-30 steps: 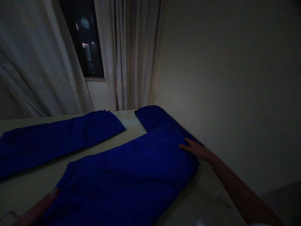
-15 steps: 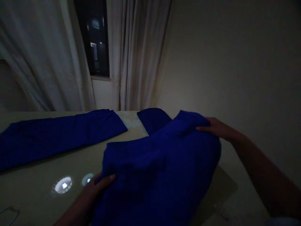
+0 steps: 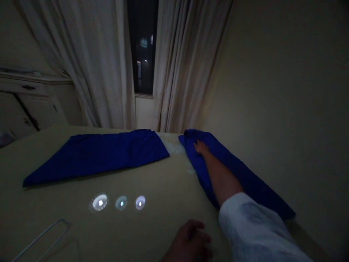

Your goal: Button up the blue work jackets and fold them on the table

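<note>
One long, flat piece of dark-blue cloth (image 3: 253,185) along the wall side of a glossy, pale yellow-green worktop (image 3: 169,189), beneath a bare right hand (image 3: 201,147) and a white-and-grey sleeve (image 3: 253,225). Well apart to the left, a second dark-blue cloth (image 3: 100,154), also flat. Right grip: fingers on the far end, beside a raised fold — pressing or pinching, impossible to tell. Left hand (image 3: 192,240) apart from both cloths, fingers loosely curled, nothing seen inside; too dim to judge how wide.

Apparently, in hand: settling the wall-side piece. To do so well, press lightly at the far end, ease the raised fold flat, then stroke towards the near corner without gathering rucks. Steady the near edge with the left hand — and lift the sleeve, to avoid dragging the cloth. Mind also the bent, pale wire (image 3: 62,220) at lower left.
</note>
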